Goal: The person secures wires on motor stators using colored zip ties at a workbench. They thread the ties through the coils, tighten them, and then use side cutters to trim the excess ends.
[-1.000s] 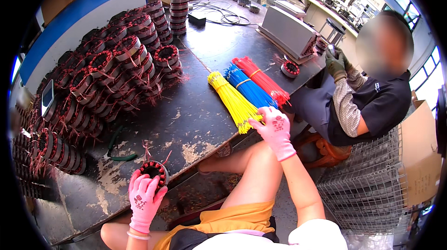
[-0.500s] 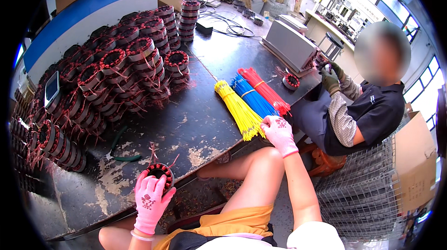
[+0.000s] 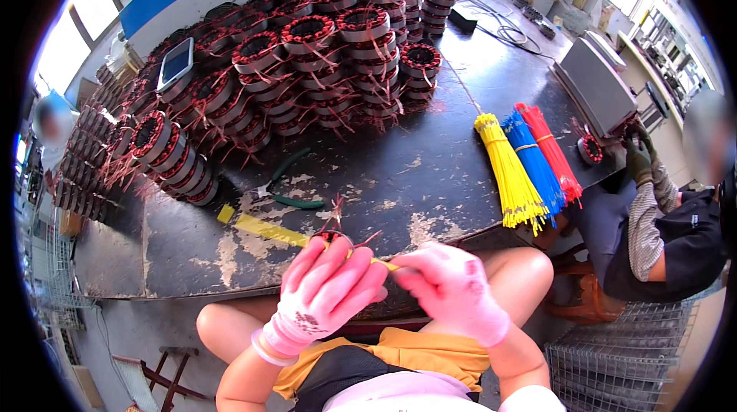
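In pink gloves, both my hands are close together over the table's near edge. My left hand is closed around a small motor stator, a ring with dark red windings. Its reddish lead ends stick up, and my fingers hide most of it. My right hand, slightly blurred, pinches a yellow wire just right of the stator. A blurred yellow strip extends left from the stator across the table, apparently the same wire. Farther right lie tied bundles of yellow wires, blue wires and red wires.
Stacked stators fill the table's far left, with a white-framed device on them. Green-handled pliers lie before the stacks. A grey box and a single stator are at right, beside a gloved co-worker.
My right hand has come left from the wire bundles to the stator, bringing a yellow wire. My view has turned left, so the table appears shifted right.
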Demonstrator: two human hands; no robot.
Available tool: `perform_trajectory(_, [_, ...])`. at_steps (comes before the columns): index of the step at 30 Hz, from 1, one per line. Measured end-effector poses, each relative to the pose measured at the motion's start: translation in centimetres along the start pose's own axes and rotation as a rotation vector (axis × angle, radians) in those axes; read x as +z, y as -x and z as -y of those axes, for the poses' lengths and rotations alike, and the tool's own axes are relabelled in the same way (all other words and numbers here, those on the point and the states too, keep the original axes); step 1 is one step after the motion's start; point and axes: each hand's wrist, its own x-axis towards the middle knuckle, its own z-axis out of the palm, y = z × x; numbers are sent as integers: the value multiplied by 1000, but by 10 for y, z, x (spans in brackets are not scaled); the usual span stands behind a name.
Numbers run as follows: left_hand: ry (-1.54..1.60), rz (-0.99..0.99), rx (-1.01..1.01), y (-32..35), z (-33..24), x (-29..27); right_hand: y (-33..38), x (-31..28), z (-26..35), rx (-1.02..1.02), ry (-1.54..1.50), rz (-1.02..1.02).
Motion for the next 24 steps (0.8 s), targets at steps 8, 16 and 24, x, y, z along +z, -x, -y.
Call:
perform_trajectory(8, [302, 103, -672, 31, 9, 34, -27, 44, -62, -145, 325, 38])
perform_trajectory(16, [379, 220, -767, 52, 13, 64, 5, 89, -72, -134, 454, 94])
perform_trajectory(24, [547, 248, -755, 47, 27, 48, -22, 61, -87, 339, -207, 289])
